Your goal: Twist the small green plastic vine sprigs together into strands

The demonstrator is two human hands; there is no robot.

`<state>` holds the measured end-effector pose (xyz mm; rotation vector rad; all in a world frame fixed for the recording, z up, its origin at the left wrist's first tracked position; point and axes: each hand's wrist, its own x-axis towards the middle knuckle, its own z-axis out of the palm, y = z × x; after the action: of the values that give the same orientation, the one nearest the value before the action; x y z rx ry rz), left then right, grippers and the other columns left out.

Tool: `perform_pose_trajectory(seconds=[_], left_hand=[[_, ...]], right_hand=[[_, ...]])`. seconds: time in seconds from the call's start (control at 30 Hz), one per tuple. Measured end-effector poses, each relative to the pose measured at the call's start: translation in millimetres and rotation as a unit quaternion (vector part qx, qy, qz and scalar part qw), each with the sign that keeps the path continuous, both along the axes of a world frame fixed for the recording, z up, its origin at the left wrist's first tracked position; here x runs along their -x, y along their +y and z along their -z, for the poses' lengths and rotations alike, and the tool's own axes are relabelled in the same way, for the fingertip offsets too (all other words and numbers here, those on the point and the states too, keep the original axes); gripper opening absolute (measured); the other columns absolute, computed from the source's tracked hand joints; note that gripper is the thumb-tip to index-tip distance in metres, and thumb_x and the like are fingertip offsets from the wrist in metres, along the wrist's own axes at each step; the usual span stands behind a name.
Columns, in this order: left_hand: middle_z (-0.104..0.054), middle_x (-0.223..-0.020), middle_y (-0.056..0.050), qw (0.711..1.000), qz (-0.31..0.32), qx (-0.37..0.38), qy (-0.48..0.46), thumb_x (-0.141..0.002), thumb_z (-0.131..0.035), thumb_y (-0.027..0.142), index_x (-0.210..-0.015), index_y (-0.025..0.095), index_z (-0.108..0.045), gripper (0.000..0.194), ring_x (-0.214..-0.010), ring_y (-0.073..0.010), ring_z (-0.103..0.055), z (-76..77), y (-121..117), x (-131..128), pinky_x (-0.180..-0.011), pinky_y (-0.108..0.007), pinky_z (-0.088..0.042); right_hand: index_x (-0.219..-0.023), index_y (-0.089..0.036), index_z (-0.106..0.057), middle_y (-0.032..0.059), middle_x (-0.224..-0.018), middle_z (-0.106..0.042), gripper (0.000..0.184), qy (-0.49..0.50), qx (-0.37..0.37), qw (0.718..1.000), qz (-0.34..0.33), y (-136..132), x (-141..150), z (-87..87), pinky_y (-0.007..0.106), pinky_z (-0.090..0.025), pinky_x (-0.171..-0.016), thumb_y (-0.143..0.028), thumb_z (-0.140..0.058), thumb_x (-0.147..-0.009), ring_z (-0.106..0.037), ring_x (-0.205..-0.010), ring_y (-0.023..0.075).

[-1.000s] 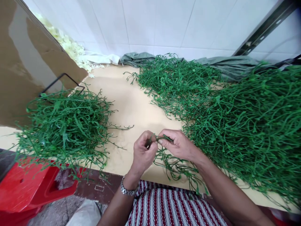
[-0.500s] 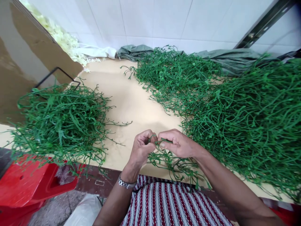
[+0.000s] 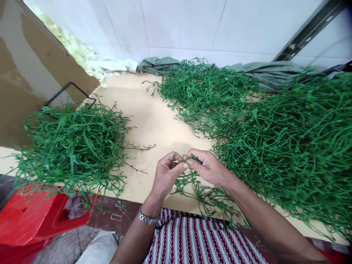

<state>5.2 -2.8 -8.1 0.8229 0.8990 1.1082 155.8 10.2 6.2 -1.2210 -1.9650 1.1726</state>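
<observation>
We hold thin, wiry green stems [image 3: 195,158] over the near edge of the smooth cream table [image 3: 148,110], left hand [image 3: 166,172] and right hand [image 3: 207,167] both pinched closed on them, thumbs close together — likely because strands so slight need steadying from two sides. A loose green tangle [image 3: 209,198] lies below, at the table's near edge; a bushy green left heap [image 3: 77,146] and a broader green right heap [image 3: 297,146] flank the table's bare middle, probably for easy reach. Behind the table we see a white tiled wall [image 3: 178,25].

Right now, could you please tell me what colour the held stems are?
The stems are green, shown in the head view.
</observation>
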Motion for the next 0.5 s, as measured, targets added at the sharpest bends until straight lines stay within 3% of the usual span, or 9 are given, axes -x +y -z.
perform_pose_trajectory(seconds=[0.1, 0.2, 0.33, 0.5], left_hand=[[-0.04, -0.052, 0.004, 0.997, 0.028, -0.038, 0.056, -0.061, -0.073, 0.024, -0.056, 0.013, -0.051, 0.025, -0.048, -0.0049, -0.03, -2.4, 2, 4, -0.044, -0.018, -0.022], [-0.039, -0.051, 0.003, 0.992, 0.094, -0.046, 0.076, -0.061, -0.073, 0.025, -0.055, 0.013, -0.054, 0.023, -0.047, -0.0056, -0.029, -4.0, 4, 11, -0.043, -0.02, -0.021], [-0.036, -0.047, 0.004, 0.983, 0.175, -0.029, 0.05, -0.059, -0.071, 0.023, -0.052, 0.015, -0.052, 0.022, -0.044, -0.0057, -0.028, -3.6, 4, 16, -0.042, -0.021, -0.019], [-0.037, -0.043, 0.004, 0.98, 0.194, -0.011, 0.04, -0.055, -0.066, 0.018, -0.046, 0.015, -0.051, 0.018, -0.041, -0.0055, -0.027, -2.5, 4, 16, -0.041, -0.021, -0.018]], right_hand=[[-0.07, -0.016, -0.046, -0.0055, -0.057, -0.035, 0.024, -0.01, 0.012, 1.0, -0.02, 0, -2, -0.9, 0.02, -0.024, -0.049, -0.032, -0.041, -0.087, -0.032, -0.053, 0.008], [-0.066, -0.017, -0.042, -0.0056, -0.057, -0.03, 0.031, 0.051, 0.08, 0.992, -0.078, 1, -5, -1.9, 0.02, -0.022, -0.048, -0.041, -0.042, -0.085, -0.028, -0.053, 0.0079], [-0.064, -0.016, -0.042, -0.0055, -0.059, -0.03, 0.044, 0.166, 0.182, 0.959, -0.141, 2, -5, -2.0, 0.021, -0.021, -0.048, -0.057, -0.048, -0.079, -0.026, -0.053, 0.0072], [-0.066, -0.014, -0.047, -0.0055, -0.058, -0.032, 0.043, 0.223, 0.266, 0.925, -0.151, -1, -6, 4.4, 0.023, -0.018, -0.048, -0.055, -0.055, -0.076, -0.026, -0.052, 0.0067]])
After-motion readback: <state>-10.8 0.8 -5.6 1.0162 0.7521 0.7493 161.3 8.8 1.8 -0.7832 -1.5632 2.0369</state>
